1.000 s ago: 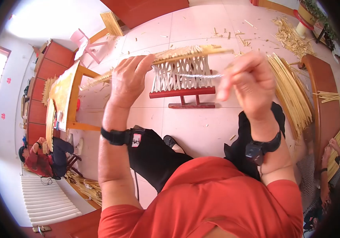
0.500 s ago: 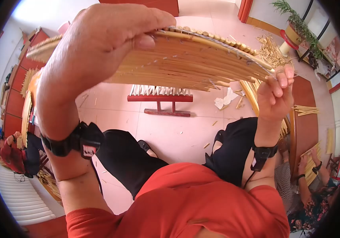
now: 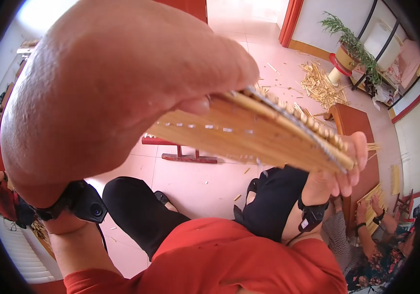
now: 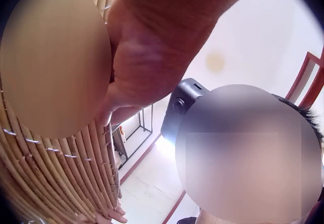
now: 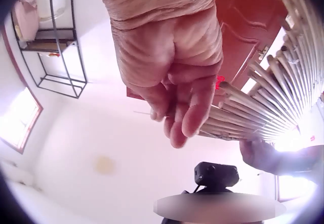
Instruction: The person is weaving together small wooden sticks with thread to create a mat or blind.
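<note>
A curved mat of pale stalks (image 3: 239, 127), stitched with rows of white thread, is held up before the chest. My left hand (image 3: 122, 83) grips its upper edge, thumb on the near face; in the left wrist view the stalks (image 4: 61, 178) fan out below this hand. A grey-white thread (image 3: 294, 121) runs along the edge to the right corner. There my right hand (image 3: 340, 180) has its fingers curled at the mat's end. In the right wrist view a thin pale strand (image 5: 143, 113) sticks out from between thumb and fingers.
Partly hidden behind the mat stands a low red wooden frame (image 3: 190, 158). A red-brown table (image 3: 359, 132) is at the right, where another person's hands (image 3: 369, 210) work. Loose stalks (image 3: 320, 83) litter the floor near a potted plant (image 3: 349, 46). Another person (image 3: 4, 196) sits far left.
The mat has come up close to the head camera and tilts down to the right. My right hand, pulling thread away a second ago, is now at the mat's right corner.
</note>
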A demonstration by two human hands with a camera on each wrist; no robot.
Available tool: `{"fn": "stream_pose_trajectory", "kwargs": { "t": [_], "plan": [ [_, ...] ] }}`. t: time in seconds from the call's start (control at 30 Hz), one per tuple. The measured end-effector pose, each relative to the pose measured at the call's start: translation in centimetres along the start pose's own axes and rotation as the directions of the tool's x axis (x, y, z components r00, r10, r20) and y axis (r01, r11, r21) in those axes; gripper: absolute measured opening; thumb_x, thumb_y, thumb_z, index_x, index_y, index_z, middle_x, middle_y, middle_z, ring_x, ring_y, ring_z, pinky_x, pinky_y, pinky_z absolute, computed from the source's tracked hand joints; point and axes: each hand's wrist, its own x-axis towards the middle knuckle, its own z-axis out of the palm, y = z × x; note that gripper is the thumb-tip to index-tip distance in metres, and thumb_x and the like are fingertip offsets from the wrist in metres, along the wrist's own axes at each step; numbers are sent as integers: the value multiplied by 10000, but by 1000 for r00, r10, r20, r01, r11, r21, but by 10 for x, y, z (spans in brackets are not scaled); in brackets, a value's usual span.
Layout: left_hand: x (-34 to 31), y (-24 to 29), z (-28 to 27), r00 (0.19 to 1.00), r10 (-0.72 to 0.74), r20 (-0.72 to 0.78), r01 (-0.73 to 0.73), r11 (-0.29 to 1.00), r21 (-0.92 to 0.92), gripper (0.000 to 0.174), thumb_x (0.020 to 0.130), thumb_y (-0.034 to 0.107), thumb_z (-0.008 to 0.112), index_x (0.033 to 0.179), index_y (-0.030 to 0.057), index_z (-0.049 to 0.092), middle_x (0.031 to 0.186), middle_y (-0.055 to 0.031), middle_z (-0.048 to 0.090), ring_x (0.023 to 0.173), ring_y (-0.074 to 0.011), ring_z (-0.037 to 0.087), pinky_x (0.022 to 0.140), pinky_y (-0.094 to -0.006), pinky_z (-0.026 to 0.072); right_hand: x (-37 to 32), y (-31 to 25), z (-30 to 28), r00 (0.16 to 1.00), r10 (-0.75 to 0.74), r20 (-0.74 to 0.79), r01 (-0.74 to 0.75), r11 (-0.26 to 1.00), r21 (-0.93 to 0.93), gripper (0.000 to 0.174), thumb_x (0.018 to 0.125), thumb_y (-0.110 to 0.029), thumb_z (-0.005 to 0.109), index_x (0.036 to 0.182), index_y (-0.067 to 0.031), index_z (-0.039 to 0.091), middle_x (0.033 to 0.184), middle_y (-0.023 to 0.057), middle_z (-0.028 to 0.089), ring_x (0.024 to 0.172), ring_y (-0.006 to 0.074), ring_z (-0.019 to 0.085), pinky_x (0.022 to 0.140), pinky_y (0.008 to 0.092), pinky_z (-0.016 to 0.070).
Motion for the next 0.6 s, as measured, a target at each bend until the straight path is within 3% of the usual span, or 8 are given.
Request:
{"fn": "stream_pose_trajectory", "kwargs": {
  "t": [0.07, 0.13, 0.2, 0.23, 0.27, 0.4, 0.43, 0.6],
  "plan": [
    [8, 0, 0, 975, -15, 223, 33, 997, -76, 264, 760, 99, 612, 1010, 15, 631, 766, -124, 623, 694, -284, 625, 640, -349, 487, -9, 4, 2, 997, 44, -63, -47, 998, -48, 94, 972, -84, 446, 907, -17, 445, 809, 137, 644, 629, 224, 681, 566, 334, 604],
    [-3, -22, 46, 980, -8, 198, 45, 982, -182, 260, 769, 44, 625, 1026, 7, 647, 799, -142, 645, 714, -295, 634, 680, -342, 501, -16, 5, 1, 984, 60, -168, -77, 992, -97, 61, 966, -77, 471, 935, -27, 457, 805, 106, 645, 621, 195, 674, 488, 274, 561],
    [-12, -36, 84, 977, -69, 203, 163, 854, -493, 271, 795, 12, 625, 1064, -3, 656, 862, -159, 671, 767, -284, 650, 730, -336, 507, -17, 7, -3, 925, 13, -380, -106, 969, -225, 57, 966, -93, 502, 965, -46, 471, 772, 65, 626, 562, 136, 624, 501, 241, 503],
    [-17, -40, 99, 947, -142, 287, 288, 772, -567, 287, 799, 1, 627, 1084, -9, 654, 899, -159, 681, 801, -255, 655, 755, -327, 506, -18, 4, -7, 918, 18, -395, -114, 969, -220, 57, 966, -93, 502, 965, -46, 471, 772, 65, 626, 562, 136, 624, 501, 241, 503],
    [-24, -43, 114, 903, -202, 378, 410, 664, -625, 303, 803, -9, 630, 1105, -15, 652, 936, -158, 691, 836, -226, 660, 781, -318, 505, -21, -1, -11, 882, 64, -466, -199, 949, -247, 60, 964, -104, 514, 974, -58, 477, 753, 51, 610, 519, 112, 573, 533, 240, 479],
    [-54, -61, 166, 893, -280, 351, 449, 526, -722, 325, 780, -12, 630, 1103, -24, 654, 956, -133, 700, 871, -174, 645, 800, -299, 500, -31, 0, -22, 739, 103, -665, -416, 847, -331, 88, 958, -139, 544, 990, -75, 492, 716, 29, 571, 459, 76, 461, 671, 271, 461],
    [-58, -64, 171, 871, -301, 388, 491, 495, -717, 337, 767, -4, 634, 1103, -22, 658, 961, -123, 700, 877, -170, 639, 815, -293, 495, -31, 7, -23, 705, 78, -705, -434, 833, -342, 102, 946, -150, 569, 992, -81, 510, 723, 22, 575, 474, 63, 460, 561, 241, 448],
    [-77, -83, 200, 812, -339, 475, 581, 386, -717, 367, 730, 20, 631, 1093, 13, 681, 951, -69, 689, 863, -140, 606, 825, -284, 475, -35, 23, -34, 634, 70, -770, -487, 810, -326, 118, 938, -181, 587, 992, -91, 534, 733, 2, 579, 492, 39, 459, 389, 178, 359]
  ]
}}
